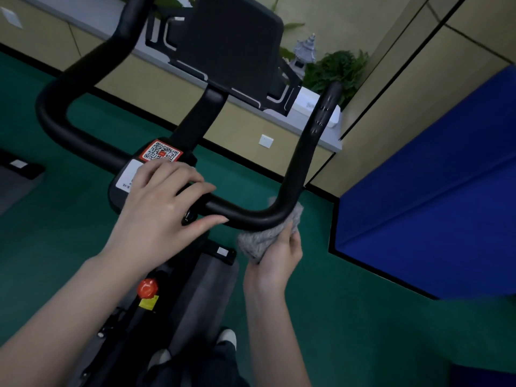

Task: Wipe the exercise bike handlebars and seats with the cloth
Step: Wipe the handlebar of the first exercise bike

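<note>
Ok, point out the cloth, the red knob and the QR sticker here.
cloth [262,241], head view, on the grey bunch below the handlebar bend.
red knob [147,288], head view, on its top face.
QR sticker [162,152], head view, on the code pattern.

Single head-worn wide-angle view, looking forward and steeply down from just above the handlebars [251,216] of an exercise bike. Both forearms enter from the lower edge. Floor [349,317] and wall base fill the tilted background.

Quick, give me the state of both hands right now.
Left hand: open, fingers relaxed, resting on the handlebar near its centre.
Right hand: closed on the grey cloth, pressing it against the handlebar's bend from below.
</note>
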`<state>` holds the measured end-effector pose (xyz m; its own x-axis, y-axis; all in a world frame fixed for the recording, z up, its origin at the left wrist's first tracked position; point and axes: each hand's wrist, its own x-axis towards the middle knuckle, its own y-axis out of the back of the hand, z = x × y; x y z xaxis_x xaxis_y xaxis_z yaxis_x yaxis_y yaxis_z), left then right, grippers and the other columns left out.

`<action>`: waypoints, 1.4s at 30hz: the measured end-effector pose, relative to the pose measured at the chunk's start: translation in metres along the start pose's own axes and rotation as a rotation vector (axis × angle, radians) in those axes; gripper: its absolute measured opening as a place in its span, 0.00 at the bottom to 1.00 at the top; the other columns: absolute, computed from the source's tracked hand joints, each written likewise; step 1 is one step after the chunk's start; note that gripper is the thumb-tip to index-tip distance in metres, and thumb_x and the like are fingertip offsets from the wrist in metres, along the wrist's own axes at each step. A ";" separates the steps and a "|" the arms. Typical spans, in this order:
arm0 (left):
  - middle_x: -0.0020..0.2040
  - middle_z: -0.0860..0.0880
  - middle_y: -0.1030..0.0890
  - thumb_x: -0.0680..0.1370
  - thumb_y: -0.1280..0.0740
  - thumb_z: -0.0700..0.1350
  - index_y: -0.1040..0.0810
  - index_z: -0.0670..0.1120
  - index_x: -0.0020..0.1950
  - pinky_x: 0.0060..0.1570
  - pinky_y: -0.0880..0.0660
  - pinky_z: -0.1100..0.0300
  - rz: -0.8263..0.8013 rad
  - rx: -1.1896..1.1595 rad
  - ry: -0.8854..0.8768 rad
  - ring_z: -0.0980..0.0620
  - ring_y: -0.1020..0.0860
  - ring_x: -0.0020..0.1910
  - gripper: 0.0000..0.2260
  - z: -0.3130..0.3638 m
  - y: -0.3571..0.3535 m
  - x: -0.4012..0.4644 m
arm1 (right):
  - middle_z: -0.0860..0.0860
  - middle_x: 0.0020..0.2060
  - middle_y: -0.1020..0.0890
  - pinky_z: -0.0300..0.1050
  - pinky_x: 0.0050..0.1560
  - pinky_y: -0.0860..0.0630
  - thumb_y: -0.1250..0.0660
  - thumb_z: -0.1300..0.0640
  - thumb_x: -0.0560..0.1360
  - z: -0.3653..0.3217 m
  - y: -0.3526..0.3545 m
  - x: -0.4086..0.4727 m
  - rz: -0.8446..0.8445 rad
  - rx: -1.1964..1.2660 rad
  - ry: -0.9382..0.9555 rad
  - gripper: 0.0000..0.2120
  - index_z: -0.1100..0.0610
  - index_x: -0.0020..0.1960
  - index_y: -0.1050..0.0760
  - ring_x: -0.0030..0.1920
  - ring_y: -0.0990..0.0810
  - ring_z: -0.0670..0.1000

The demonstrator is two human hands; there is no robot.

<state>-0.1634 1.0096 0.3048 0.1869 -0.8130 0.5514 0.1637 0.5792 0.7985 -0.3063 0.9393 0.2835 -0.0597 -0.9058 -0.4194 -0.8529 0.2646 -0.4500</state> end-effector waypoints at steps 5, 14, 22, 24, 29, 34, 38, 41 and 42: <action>0.50 0.49 0.20 0.75 0.37 0.62 0.19 0.45 0.55 0.66 0.36 0.50 -0.039 -0.064 -0.003 0.46 0.23 0.55 0.23 0.040 -0.018 0.011 | 0.59 0.54 0.17 0.51 0.56 0.23 0.42 0.60 0.82 -0.012 -0.002 0.011 -0.063 0.051 -0.167 0.13 0.63 0.60 0.22 0.51 0.18 0.56; 0.44 0.53 0.21 0.76 0.34 0.60 0.18 0.48 0.49 0.59 0.35 0.53 0.035 -0.077 0.130 0.49 0.23 0.47 0.17 0.069 -0.044 0.011 | 0.61 0.51 0.17 0.55 0.58 0.26 0.40 0.59 0.81 -0.030 0.009 0.032 -0.152 -0.075 -0.320 0.12 0.64 0.58 0.22 0.49 0.20 0.57; 0.42 0.55 0.21 0.75 0.35 0.62 0.18 0.49 0.47 0.56 0.35 0.54 0.069 -0.063 0.247 0.51 0.23 0.43 0.17 0.084 -0.050 0.013 | 0.51 0.37 0.18 0.49 0.46 0.24 0.38 0.60 0.80 -0.038 0.014 0.036 -0.182 -0.247 0.077 0.08 0.60 0.46 0.22 0.40 0.20 0.49; 0.40 0.56 0.21 0.75 0.35 0.63 0.18 0.50 0.47 0.55 0.35 0.54 0.077 -0.069 0.272 0.51 0.24 0.42 0.18 0.086 -0.051 0.015 | 0.52 0.42 0.16 0.46 0.47 0.22 0.36 0.60 0.79 -0.042 0.016 0.042 -0.196 -0.266 0.152 0.07 0.61 0.51 0.21 0.44 0.18 0.50; 0.39 0.57 0.21 0.74 0.34 0.63 0.18 0.50 0.45 0.54 0.35 0.54 0.109 -0.115 0.318 0.52 0.25 0.41 0.17 0.088 -0.052 0.016 | 0.53 0.51 0.21 0.40 0.55 0.24 0.33 0.55 0.75 -0.052 0.014 0.066 -0.288 -0.467 0.590 0.06 0.51 0.52 0.21 0.54 0.20 0.48; 0.39 0.58 0.21 0.73 0.33 0.63 0.17 0.51 0.44 0.55 0.37 0.57 0.125 -0.135 0.342 0.54 0.26 0.41 0.16 0.090 -0.051 0.017 | 0.51 0.52 0.24 0.28 0.54 0.30 0.33 0.64 0.75 -0.069 0.024 0.084 -0.568 -0.801 1.080 0.10 0.64 0.55 0.21 0.52 0.24 0.47; 0.39 0.58 0.21 0.72 0.32 0.62 0.17 0.51 0.44 0.55 0.37 0.57 0.136 -0.143 0.341 0.55 0.26 0.41 0.15 0.090 -0.052 0.017 | 0.53 0.50 0.23 0.25 0.56 0.35 0.32 0.67 0.74 -0.097 0.001 0.108 -0.733 -1.013 1.301 0.10 0.66 0.55 0.20 0.53 0.31 0.44; 0.39 0.57 0.22 0.73 0.32 0.62 0.18 0.51 0.44 0.54 0.36 0.55 0.140 -0.144 0.330 0.54 0.26 0.40 0.15 0.088 -0.054 0.015 | 0.55 0.49 0.20 0.25 0.57 0.37 0.30 0.68 0.72 -0.109 -0.018 0.107 -0.862 -1.145 1.331 0.10 0.64 0.53 0.19 0.52 0.33 0.44; 0.39 0.57 0.22 0.73 0.32 0.62 0.18 0.51 0.44 0.54 0.35 0.54 0.139 -0.137 0.326 0.53 0.25 0.40 0.15 0.088 -0.055 0.014 | 0.53 0.49 0.19 0.27 0.56 0.36 0.29 0.67 0.73 -0.111 -0.022 0.105 -0.964 -1.208 1.332 0.09 0.62 0.53 0.19 0.52 0.33 0.44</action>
<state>-0.2546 0.9611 0.2903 0.5113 -0.6775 0.5287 0.2393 0.7031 0.6696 -0.3520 0.8019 0.3372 0.7436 -0.3700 0.5570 -0.6399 -0.1520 0.7533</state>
